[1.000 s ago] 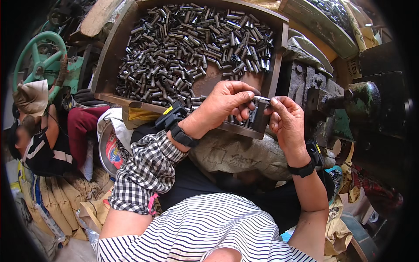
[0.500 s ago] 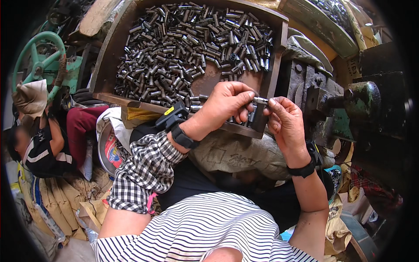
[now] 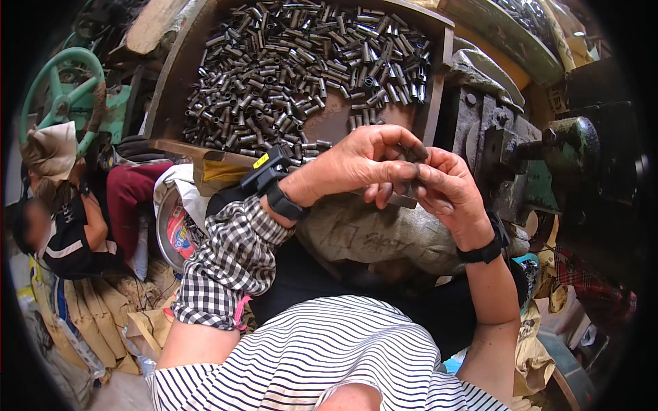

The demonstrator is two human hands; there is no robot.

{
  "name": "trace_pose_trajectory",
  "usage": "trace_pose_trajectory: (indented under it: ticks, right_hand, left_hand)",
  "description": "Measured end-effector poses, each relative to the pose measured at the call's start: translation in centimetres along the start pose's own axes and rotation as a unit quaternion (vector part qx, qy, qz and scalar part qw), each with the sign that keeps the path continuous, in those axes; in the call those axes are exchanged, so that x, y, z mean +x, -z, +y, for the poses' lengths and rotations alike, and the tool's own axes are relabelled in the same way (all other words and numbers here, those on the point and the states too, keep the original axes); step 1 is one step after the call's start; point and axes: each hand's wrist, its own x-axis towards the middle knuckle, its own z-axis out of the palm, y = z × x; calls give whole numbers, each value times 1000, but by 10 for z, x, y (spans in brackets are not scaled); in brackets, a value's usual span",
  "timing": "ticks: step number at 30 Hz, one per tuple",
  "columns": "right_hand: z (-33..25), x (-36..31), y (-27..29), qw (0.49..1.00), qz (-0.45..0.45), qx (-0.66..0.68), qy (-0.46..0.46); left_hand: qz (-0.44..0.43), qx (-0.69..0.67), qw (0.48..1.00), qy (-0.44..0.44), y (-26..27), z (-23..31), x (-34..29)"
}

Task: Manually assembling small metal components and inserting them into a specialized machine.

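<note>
Left hand (image 3: pixel 358 163), right hand (image 3: pixel 454 195) meet in pinch (contents hidden; cannot tell if gripping). Metal tubes (image 3: pixel 274 92) in tray (image 3: pixel 329 122) beyond hands. Loose pinch could drop any held tube onto sack (image 3: pixel 367 233) below.

Grey tubes (image 3: pixel 295 72), black-and-white checked sleeve (image 3: pixel 229 260)

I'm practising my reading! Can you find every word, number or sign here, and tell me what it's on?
I won't copy the print out, but here's where it is:
Metal basin: bold print on a red and blue patch, partly blurred.
Black left-wrist device: yellow label, too small to read.
Grey sack: dark marks, too faint to read.
Brown package, upper right: dark letters, partly hidden.
</note>
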Motion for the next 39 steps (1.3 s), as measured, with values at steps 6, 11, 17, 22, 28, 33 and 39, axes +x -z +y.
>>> trace_pose_trajectory:
  ticks: [6, 11, 17, 22, 28, 33, 39]
  right_hand:
    - [-6, 10, -14, 985, 116, -127, 36]
    - [14, 25, -23, 495, 196, -810, 246]
    - [24, 40, -31, 339, 135, -920, 144]
    - [24, 46, -35, 380, 170, -898, 140]
    - [26, 50, -24, 361, 168, -905, 149]
    - [19, 39, -17, 508, 206, -800, 242]
    - [19, 18, -3, 734, 209, -611, 209]
  left_hand:
    - [40, -8, 999, 6, 13, 3, -15]
    - [226, -140, 963, -39, 45, -5, -12]
    - [221, 29, 975, 14, 38, -4, -10]
    - [209, 632, 735, -129, 29, -31, -1]
    - [171, 691, 700, -58, 23, -35, 7]
    - [167, 714, 676, -70, 23, -36, 7]
    - [186, 697, 689, -68, 23, -36, 9]
